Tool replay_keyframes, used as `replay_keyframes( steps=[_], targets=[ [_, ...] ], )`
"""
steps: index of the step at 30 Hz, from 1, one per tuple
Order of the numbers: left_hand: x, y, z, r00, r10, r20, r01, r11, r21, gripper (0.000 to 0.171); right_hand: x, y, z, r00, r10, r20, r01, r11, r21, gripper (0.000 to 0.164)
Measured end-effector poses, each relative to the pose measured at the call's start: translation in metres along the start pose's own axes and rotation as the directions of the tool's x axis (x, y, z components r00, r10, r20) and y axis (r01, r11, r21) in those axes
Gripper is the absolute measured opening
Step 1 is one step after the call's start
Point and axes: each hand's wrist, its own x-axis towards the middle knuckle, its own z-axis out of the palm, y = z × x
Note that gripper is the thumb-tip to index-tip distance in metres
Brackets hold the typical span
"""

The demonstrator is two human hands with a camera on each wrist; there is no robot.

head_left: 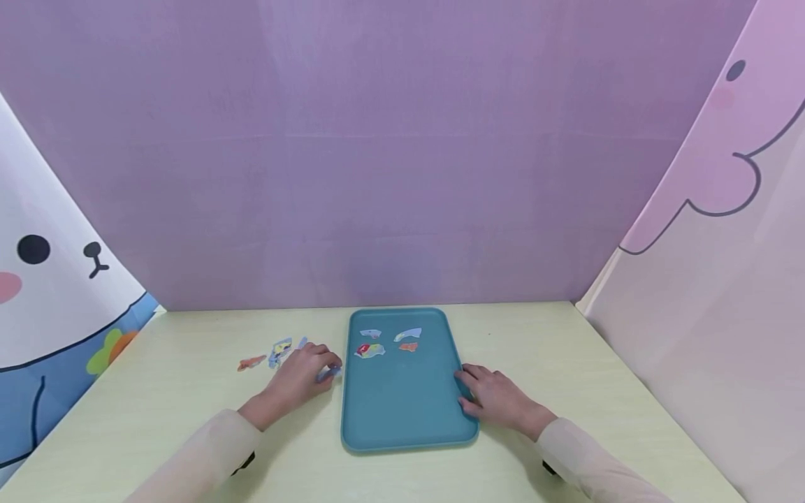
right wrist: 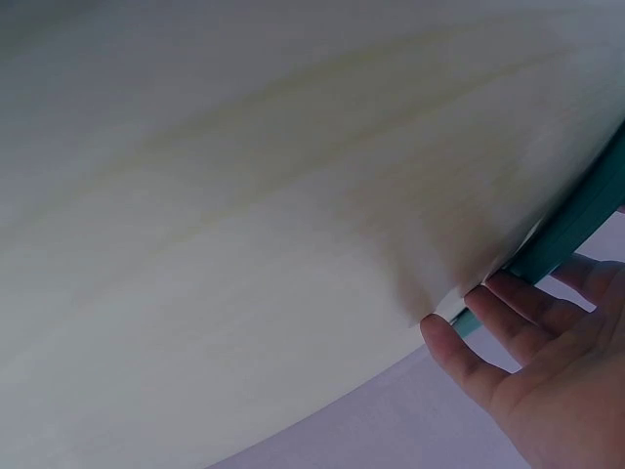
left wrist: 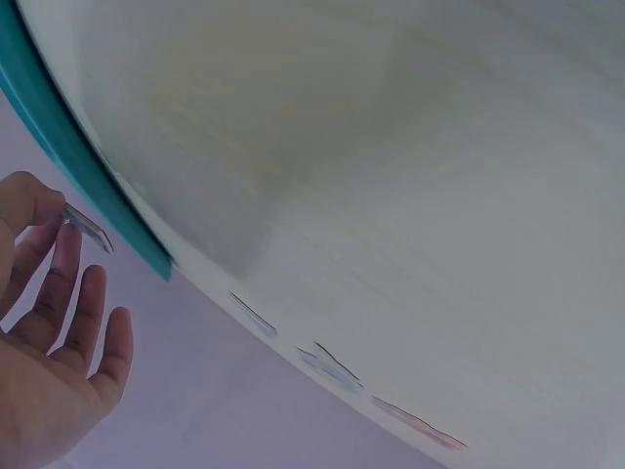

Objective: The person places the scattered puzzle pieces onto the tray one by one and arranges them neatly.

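Observation:
A teal tray (head_left: 409,412) lies on the table, with several flat printed cut-out pieces in its far half. Among them are a red and yellow piece (head_left: 370,350), an orange piece (head_left: 408,346) and a pale curved piece (head_left: 407,334). Just left of the tray's left rim, my left hand (head_left: 302,376) pinches a light-blue flat piece (left wrist: 90,228) between thumb and fingertips, the other fingers loosely bent. At the right rim, my right hand (head_left: 497,397) rests with relaxed fingers (right wrist: 518,313) against the tray's edge.
Left of the left hand lie more pieces on the table: an orange-red piece (head_left: 251,362), a blue and yellow piece (head_left: 280,351) and a small blue piece (head_left: 302,342) partly behind the hand. A purple backdrop (head_left: 409,175) rises behind the table (head_left: 541,335).

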Motion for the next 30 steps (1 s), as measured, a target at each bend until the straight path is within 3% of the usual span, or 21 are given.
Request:
replay_keyframes(
  steps=[16, 30],
  targets=[
    [0.024, 0.029, 0.009, 0.996, -0.017, 0.089, 0.022, 0.998, -0.058, 0.017, 0.0, 0.001, 0.002, 1.0, -0.012, -0.013, 0.012, 1.0, -0.005, 0.047],
    [0.044, 0.04, 0.028, 0.993, 0.018, 0.114, -0.011, 0.998, -0.064, 0.015, 0.0, -0.001, 0.0, 1.0, -0.009, -0.005, 0.009, 1.0, 0.004, 0.047]
  ],
)
